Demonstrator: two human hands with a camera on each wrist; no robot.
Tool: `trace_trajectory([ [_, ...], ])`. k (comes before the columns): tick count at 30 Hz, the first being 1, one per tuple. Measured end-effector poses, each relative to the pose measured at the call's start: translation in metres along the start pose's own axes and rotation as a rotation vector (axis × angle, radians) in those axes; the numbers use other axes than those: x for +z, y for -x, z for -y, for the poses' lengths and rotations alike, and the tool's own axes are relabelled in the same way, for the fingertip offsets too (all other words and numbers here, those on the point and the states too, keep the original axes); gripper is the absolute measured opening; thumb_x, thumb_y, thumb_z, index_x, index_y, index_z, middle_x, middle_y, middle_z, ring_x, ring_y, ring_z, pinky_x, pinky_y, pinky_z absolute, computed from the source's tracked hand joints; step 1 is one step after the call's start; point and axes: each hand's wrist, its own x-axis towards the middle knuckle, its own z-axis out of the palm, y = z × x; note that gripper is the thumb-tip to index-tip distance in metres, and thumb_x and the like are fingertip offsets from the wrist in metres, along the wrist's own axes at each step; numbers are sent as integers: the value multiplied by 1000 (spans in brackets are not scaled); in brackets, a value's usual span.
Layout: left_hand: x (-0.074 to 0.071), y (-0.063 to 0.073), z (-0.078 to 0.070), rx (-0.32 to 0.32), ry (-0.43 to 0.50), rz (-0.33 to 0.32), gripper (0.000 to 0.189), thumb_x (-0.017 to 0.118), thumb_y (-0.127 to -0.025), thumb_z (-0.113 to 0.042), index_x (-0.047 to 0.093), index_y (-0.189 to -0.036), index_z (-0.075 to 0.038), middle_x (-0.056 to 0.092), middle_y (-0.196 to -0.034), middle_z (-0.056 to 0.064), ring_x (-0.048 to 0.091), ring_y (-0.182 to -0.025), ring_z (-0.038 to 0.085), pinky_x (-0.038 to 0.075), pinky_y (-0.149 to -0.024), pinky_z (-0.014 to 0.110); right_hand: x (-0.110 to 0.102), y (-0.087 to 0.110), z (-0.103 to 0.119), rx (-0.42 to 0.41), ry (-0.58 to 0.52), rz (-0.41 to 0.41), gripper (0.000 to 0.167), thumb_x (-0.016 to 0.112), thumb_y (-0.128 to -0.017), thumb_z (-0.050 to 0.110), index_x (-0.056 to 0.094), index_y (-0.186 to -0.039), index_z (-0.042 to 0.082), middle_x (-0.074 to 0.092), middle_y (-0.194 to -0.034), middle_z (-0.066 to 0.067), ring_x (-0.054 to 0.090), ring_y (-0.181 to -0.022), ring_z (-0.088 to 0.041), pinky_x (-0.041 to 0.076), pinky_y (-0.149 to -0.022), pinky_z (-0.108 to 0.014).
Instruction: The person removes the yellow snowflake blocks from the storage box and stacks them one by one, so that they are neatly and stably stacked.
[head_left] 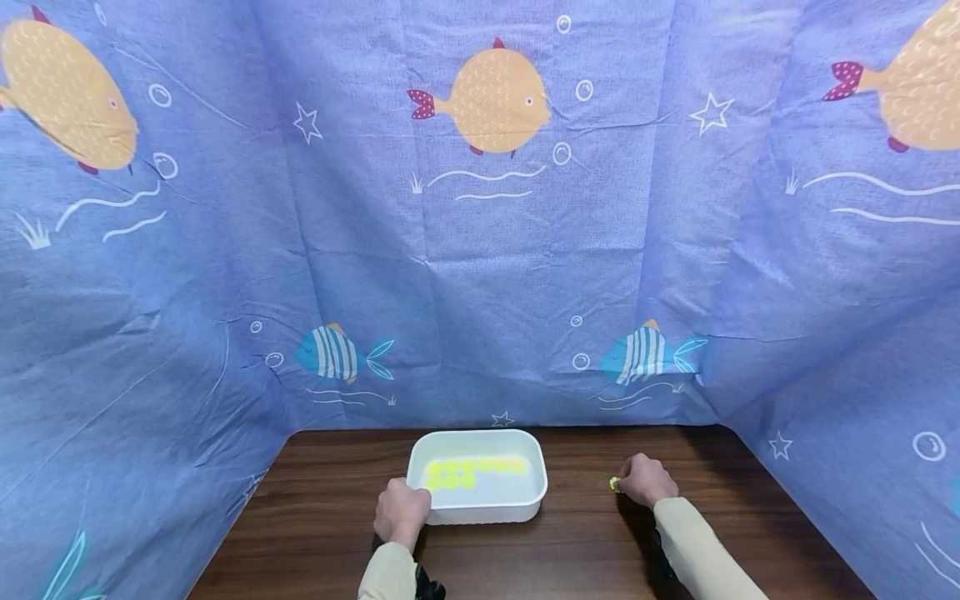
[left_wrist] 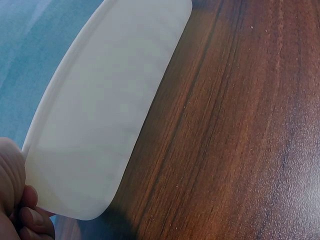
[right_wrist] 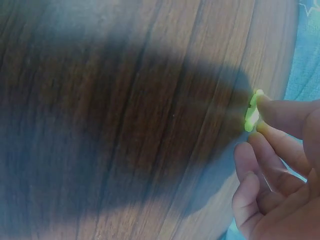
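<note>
While brown wood (head_left: 540, 554) bears the tray (head_left: 487, 514), fish-printed fabric (head_left: 487, 292) hangs behind.

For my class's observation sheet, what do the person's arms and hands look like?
The left hand and right hand are bare, without gloves. The left sleeve and right sleeve are long, plain and pale cream. A black object, too small to identify, shows by the left sleeve.

The left wrist view crops the tray (left_wrist: 100, 110); the right hand (head_left: 648, 481) partly hides the yellow piece (head_left: 614, 484).
</note>
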Motion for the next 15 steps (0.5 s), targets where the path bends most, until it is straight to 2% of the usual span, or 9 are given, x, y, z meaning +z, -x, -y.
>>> trace_trajectory([
  [10, 0, 1, 1, -12, -6, -10, 23, 59, -80, -11, 70, -94, 3, 69, -81, 19, 61, -70, 31, 48, -62, 48, 5, 0, 1, -7, 2, -1, 13, 77, -85, 21, 69, -79, 12, 64, -80, -4, 56, -69, -22, 43, -59, -38],
  [15, 1, 1, -2, -20, -11, -15, 24, 59, -80, -12, 70, -94, 4, 69, -81, 20, 62, -70, 32, 48, -62, 48, 2, -2, 13, -33, 1, -21, 17, 78, -85, 22, 66, -80, 11, 63, -79, -3, 56, -68, -21, 43, -58, -37],
])
